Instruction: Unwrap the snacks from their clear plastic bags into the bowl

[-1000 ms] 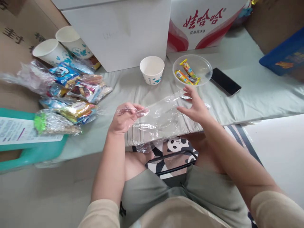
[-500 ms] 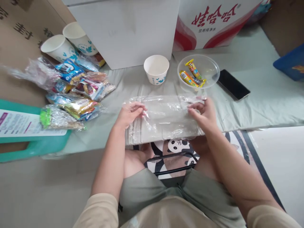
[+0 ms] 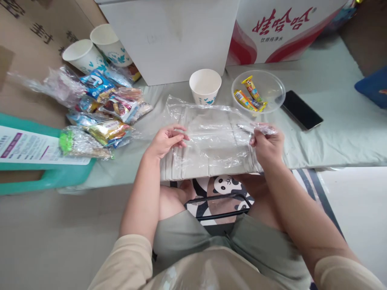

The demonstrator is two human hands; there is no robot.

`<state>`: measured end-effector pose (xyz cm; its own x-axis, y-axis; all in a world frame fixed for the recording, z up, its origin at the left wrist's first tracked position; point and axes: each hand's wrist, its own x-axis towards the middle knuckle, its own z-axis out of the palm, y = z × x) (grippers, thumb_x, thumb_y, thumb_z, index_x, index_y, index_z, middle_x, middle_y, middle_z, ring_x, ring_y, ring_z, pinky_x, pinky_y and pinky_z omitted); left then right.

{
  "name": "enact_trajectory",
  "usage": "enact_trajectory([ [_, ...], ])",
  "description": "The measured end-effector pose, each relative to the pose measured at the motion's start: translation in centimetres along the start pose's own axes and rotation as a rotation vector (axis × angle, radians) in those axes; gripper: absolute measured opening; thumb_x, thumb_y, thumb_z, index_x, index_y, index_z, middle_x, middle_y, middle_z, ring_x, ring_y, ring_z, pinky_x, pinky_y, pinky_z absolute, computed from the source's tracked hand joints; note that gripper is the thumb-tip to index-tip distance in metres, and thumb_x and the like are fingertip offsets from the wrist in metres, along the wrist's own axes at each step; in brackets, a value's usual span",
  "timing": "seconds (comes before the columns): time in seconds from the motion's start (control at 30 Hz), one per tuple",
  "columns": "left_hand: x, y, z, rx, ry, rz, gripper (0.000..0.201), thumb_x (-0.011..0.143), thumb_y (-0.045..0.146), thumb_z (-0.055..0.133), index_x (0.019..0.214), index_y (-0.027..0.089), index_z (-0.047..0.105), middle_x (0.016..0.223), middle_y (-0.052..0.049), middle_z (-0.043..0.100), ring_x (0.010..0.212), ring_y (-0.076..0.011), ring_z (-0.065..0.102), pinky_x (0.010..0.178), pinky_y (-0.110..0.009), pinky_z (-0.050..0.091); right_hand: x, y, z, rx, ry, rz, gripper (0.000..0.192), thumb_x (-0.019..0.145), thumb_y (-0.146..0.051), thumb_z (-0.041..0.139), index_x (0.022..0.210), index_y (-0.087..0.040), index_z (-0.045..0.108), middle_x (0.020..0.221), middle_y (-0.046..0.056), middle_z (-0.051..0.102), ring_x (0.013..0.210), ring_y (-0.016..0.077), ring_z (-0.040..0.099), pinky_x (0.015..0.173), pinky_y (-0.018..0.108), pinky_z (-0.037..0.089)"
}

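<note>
Your right hand [image 3: 267,145] is closed, its fingers curled firmly around the gathered right end of a clear plastic bag [image 3: 216,139]. Your left hand [image 3: 167,141] is partly open at the bag's left side, fingers loosely bent and the thumb close under them (whether it pinches the film, you cannot tell from here). The bag is spread between your two hands, wrinkled and see-through, over the near edge of the pale cloth-covered table [image 3: 338,151]. Just beyond the bag's far edge, a white paper cup [image 3: 205,86] stands upright in front of a plain white box [image 3: 175,40]. To the right of that cup you have a clear round bowl [image 3: 275,92] with yellow snack packets [image 3: 254,90] in it, and a dark phone [image 3: 302,109] lies just beside the bowl. On your left sits a heap of wrapped snacks [image 3: 116,106], with two more paper cups [image 3: 83,56] on its far side and a teal container [image 3: 60,177] nearer to you. At the far right stands a white-and-red box [image 3: 284,30].
</note>
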<state>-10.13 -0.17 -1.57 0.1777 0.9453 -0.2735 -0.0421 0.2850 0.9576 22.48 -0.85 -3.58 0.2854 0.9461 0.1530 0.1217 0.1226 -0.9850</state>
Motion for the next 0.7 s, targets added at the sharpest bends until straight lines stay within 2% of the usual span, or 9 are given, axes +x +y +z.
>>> enact_trajectory([
  [0.07,0.2,-0.2,0.1,-0.003,0.023,-0.024,0.029,0.068,0.026,0.082,0.092,0.014,0.068,0.088,-0.008,0.08,0.063,-0.0129,0.072,0.056,-0.02,0.055,0.3,0.3,-0.3,0.02,0.017,0.009,0.028,0.081,-0.045,0.071,0.079,-0.022,0.055,0.103,0.001,0.07,0.051,0.0051,0.049,0.045,0.023,0.041],
  [0.13,0.3,-0.3,0.0,-0.018,-0.021,-0.111,0.023,0.071,0.022,0.079,0.09,0.014,0.068,0.09,-0.009,0.08,0.07,-0.0155,0.076,0.059,-0.021,0.057,0.5,0.5,-0.7,0.051,-0.028,0.021,0.029,0.079,-0.049,0.071,0.088,-0.025,0.057,0.111,0.001,0.069,0.058,0.0074,0.051,0.047,0.023,0.042],
  [0.2,0.3,-0.3,-0.1,-0.032,-0.085,-0.21,0.022,0.075,0.021,0.075,0.094,0.015,0.069,0.084,-0.009,0.079,0.071,-0.0188,0.078,0.057,-0.021,0.057,0.7,0.5,-1.0,0.086,-0.12,0.055,0.035,0.076,-0.05,0.073,0.101,-0.03,0.058,0.117,0.001,0.067,0.061,0.0093,0.052,0.048,0.024,0.043],
  [0.27,0.1,-0.2,-0.3,-0.052,-0.11,-0.242,0.025,0.077,0.022,0.071,0.101,0.016,0.068,0.075,-0.006,0.077,0.065,-0.0199,0.077,0.05,-0.02,0.054,0.7,0.5,-1.2,0.11,-0.201,0.095,0.038,0.073,-0.05,0.074,0.102,-0.031,0.058,0.121,0.001,0.067,0.058,0.0092,0.05,0.047,0.025,0.041],
  [0.33,0.0,0.0,-0.5,-0.091,-0.078,-0.205,0.028,0.078,0.023,0.069,0.106,0.018,0.066,0.067,-0.003,0.075,0.056,-0.019,0.074,0.044,-0.018,0.049,0.8,0.4,-1.2,0.14,-0.223,0.128,0.032,0.072,-0.047,0.075,0.088,-0.027,0.055,0.121,0.001,0.067,0.055,0.0078,0.046,0.045,0.024,0.038],
  [0.43,0.0,0.3,-0.8,-0.139,-0.017,-0.154,0.036,0.078,0.026,0.068,0.113,0.019,0.063,0.061,0.0,0.072,0.048,-0.0168,0.07,0.04,-0.017,0.045,1.0,0.5,-1.1,0.242,-0.174,0.182,0.035,0.07,-0.038,0.077,0.072,-0.021,0.045,0.118,0.0,0.069,0.049,0.0045,0.038,0.041,0.022,0.033],
  [0.5,0.0,0.6,-0.8,-0.141,-0.022,-0.162,0.05,0.078,0.027,0.069,0.126,0.021,0.059,0.062,0.0,0.073,0.046,-0.016,0.069,0.039,-0.016,0.043,1.3,0.7,-1.0,0.28,-0.159,0.191,0.037,0.07,-0.036,0.077,0.07,-0.021,0.042,0.117,0.001,0.069,0.049,0.0043,0.036,0.041,0.021,0.033],
  [0.6,0.1,0.9,-0.5,-0.139,-0.058,-0.18,0.074,0.076,0.027,0.071,0.146,0.024,0.046,0.066,0.0,0.076,0.049,-0.0155,0.07,0.041,-0.015,0.044,1.8,1.1,-1.0,0.25,-0.156,0.156,0.043,0.07,-0.043,0.077,0.07,-0.021,0.04,0.113,0.003,0.071,0.053,0.0071,0.042,0.042,0.021,0.036],
  [0.7,0.2,1.2,-0.1,-0.156,-0.066,-0.201,0.078,0.073,0.025,0.074,0.146,0.022,0.047,0.072,-0.002,0.078,0.056,-0.0162,0.073,0.046,-0.016,0.049,2.3,1.6,-1.1,0.187,-0.131,0.133,0.048,0.07,-0.051,0.077,0.069,-0.022,0.038,0.109,0.003,0.072,0.056,0.0092,0.047,0.046,0.022,0.04],
])
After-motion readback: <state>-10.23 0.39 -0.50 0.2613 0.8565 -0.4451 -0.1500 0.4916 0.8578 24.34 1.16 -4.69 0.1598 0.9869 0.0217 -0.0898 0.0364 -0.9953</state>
